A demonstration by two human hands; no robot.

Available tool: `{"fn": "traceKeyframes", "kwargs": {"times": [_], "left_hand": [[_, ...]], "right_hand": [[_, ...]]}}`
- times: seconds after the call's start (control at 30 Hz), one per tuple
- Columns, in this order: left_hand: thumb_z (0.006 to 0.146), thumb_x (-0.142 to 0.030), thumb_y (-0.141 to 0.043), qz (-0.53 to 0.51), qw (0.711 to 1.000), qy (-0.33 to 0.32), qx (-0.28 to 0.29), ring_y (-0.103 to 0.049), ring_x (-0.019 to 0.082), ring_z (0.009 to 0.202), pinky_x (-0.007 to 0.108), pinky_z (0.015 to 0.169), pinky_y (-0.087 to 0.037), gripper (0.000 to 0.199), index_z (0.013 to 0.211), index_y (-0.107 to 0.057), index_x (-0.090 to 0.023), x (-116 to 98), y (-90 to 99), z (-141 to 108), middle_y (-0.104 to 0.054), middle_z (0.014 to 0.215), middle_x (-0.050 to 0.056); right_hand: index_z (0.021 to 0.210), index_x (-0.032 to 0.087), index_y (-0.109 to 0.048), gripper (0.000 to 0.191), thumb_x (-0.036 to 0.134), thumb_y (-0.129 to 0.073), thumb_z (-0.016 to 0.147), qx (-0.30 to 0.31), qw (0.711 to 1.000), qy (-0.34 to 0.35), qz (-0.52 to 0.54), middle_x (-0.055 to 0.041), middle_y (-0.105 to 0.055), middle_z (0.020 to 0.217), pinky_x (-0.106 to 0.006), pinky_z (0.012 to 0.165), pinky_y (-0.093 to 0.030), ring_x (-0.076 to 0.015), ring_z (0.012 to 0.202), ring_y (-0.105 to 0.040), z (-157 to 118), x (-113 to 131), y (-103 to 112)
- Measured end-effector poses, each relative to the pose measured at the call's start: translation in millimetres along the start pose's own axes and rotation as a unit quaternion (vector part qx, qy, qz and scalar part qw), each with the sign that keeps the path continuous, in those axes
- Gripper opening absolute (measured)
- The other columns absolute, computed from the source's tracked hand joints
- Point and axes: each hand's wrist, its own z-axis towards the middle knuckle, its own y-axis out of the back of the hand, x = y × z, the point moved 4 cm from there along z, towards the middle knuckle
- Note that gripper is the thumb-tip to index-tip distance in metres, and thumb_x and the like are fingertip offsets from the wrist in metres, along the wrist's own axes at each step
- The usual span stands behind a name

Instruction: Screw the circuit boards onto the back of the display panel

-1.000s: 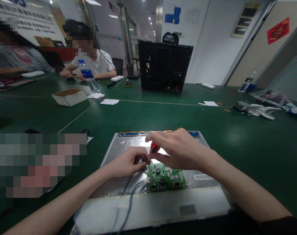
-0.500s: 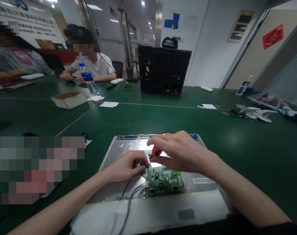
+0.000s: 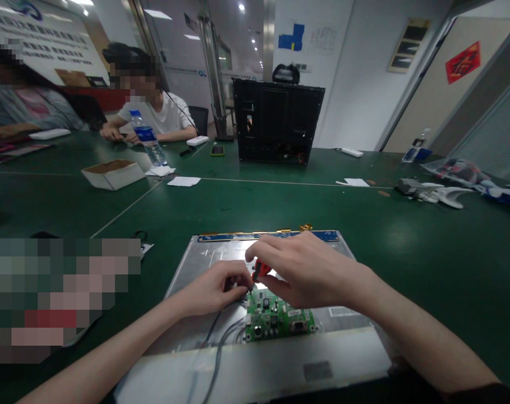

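Barely any change tbh, right hand (image 3: 311, 270)'s still gripping the red tool (image 3: 262, 268), left hand (image 3: 208, 289)'s pinched beside it at the board (image 3: 275, 321)'s corner, can't tell on what.

Room on the right, clutter across the far side
I have bare green tabletop (image 3: 440, 258) right of the metal panel (image 3: 187, 359), beyond my right forearm (image 3: 410, 331); grey cables (image 3: 219, 359) cross the panel's near left, and an upright black casing (image 3: 278, 120) blocks the far middle.

Circuit board (image 3: 278, 321) on the panel (image 3: 246, 370), bottom centre.
I see cables (image 3: 220, 356) left of the board, a monitor housing (image 3: 280, 120) beyond at upper centre, a box (image 3: 114, 175) upper left, a bottle (image 3: 147, 137) right behind it.
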Motion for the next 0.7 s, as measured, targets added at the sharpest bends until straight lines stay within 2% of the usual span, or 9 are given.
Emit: {"fn": "traceKeyframes", "kwargs": {"times": [0.2,0.33,0.43,0.57,0.7], "left_hand": [[0.079,-0.023,-0.056,0.001,1.000,-0.002,-0.009,-0.050,0.015,0.063,0.025,0.059,-0.038,0.009,0.076,-0.062,-0.017,2.9,-1.3,-0.9,-0.058,0.068,-0.001],[0.080,-0.021,-0.055,0.003,1.000,-0.009,-0.008,-0.054,0.017,0.067,0.027,0.063,-0.040,0.010,0.080,-0.063,-0.017,2.2,-0.7,-1.0,-0.062,0.075,0.002],[0.081,-0.021,-0.056,0.000,1.000,-0.009,-0.004,-0.055,0.017,0.069,0.027,0.064,-0.041,0.010,0.083,-0.065,-0.017,0.2,-0.6,-0.7,-0.064,0.078,0.002],[0.080,-0.020,-0.056,-0.008,1.000,-0.009,-0.015,-0.052,0.016,0.066,0.026,0.062,-0.039,0.008,0.079,-0.064,-0.017,-2.9,-1.1,-0.2,-0.061,0.072,0.001],[0.081,-0.019,-0.055,-0.008,1.000,-0.013,-0.017,-0.050,0.015,0.063,0.026,0.060,-0.037,0.010,0.079,-0.064,-0.017,-3.2,-2.8,-0.3,-0.057,0.067,-0.001]], "right_hand": [[0.102,0.017,-0.056,0.017,0.034,-0.052,0.100,-0.014,0.999,-0.009,-0.048,-0.0033,-0.068,0.093,-0.029,0.052,-0.022,-0.0148,0.071,-0.057,2.5,-1.5,-4.2],[0.110,0.015,-0.052,0.019,0.025,-0.055,0.095,-0.007,1.000,0.004,0.004,-0.0071,-0.066,0.106,-0.027,0.054,-0.028,-0.0147,0.076,-0.057,1.5,0.4,-4.1],[0.112,0.013,-0.050,0.020,0.019,-0.051,0.093,-0.004,1.000,0.008,0.030,-0.0082,-0.065,0.105,-0.026,0.054,-0.029,-0.0140,0.074,-0.057,1.3,0.2,-5.6],[0.113,0.014,-0.050,0.018,0.024,-0.050,0.098,-0.033,0.999,-0.011,0.000,-0.0080,-0.068,0.102,-0.027,0.055,-0.028,-0.0156,0.076,-0.060,3.9,-3.9,-8.2],[0.110,0.017,-0.052,0.016,0.028,-0.054,0.098,-0.018,0.999,-0.020,-0.017,-0.0056,-0.069,0.100,-0.027,0.057,-0.030,-0.0169,0.080,-0.063,5.3,-5.8,-9.6]]}}
